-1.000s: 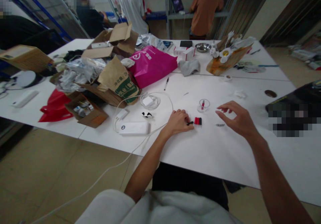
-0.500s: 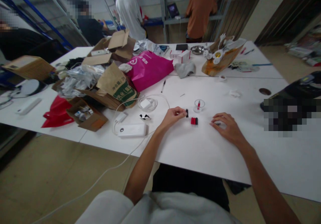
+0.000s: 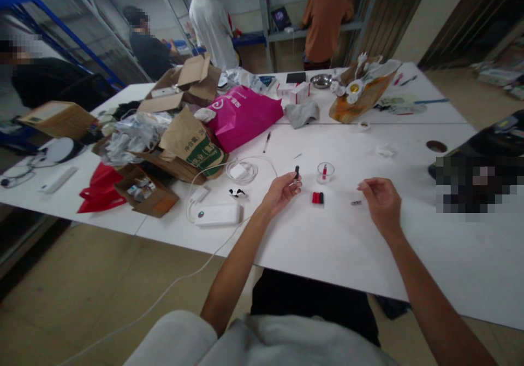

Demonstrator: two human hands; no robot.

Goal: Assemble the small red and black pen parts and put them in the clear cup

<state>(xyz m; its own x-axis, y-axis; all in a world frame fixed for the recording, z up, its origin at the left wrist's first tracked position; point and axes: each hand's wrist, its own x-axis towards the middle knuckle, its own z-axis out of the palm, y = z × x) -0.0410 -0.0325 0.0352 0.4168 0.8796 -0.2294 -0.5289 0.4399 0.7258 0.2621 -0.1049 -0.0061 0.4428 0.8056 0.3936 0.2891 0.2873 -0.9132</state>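
Observation:
My left hand [image 3: 283, 194] is closed, with a small black cylindrical piece [image 3: 297, 172] pinched upright between thumb and fingers. To the right, my right hand [image 3: 381, 199] hovers with thumb and forefinger pressed together; whatever lies in that pinch is too small to name. Several tiny metal parts [image 3: 356, 202] lie on the table just below those fingertips. Between the hands sits a short row of red and black cylindrical pieces [image 3: 317, 198]. Behind that row stands a small clear round cup [image 3: 326, 176] with a red piece [image 3: 325, 170] in it.
A white power bank [image 3: 219, 214] and coiled white cable [image 3: 241, 169] lie left of my left arm. Beyond are a pen [image 3: 267, 142], a pink bag [image 3: 245, 112] and a small carton [image 3: 149, 196]. A dark bulky object [image 3: 487, 158] occupies the right side. Several people stand or sit beyond the table.
My left hand has turned palm-up, tilting the black piece and shifting it slightly left. The right hand has lifted away from the tiny metal parts, its fingers now pinched.

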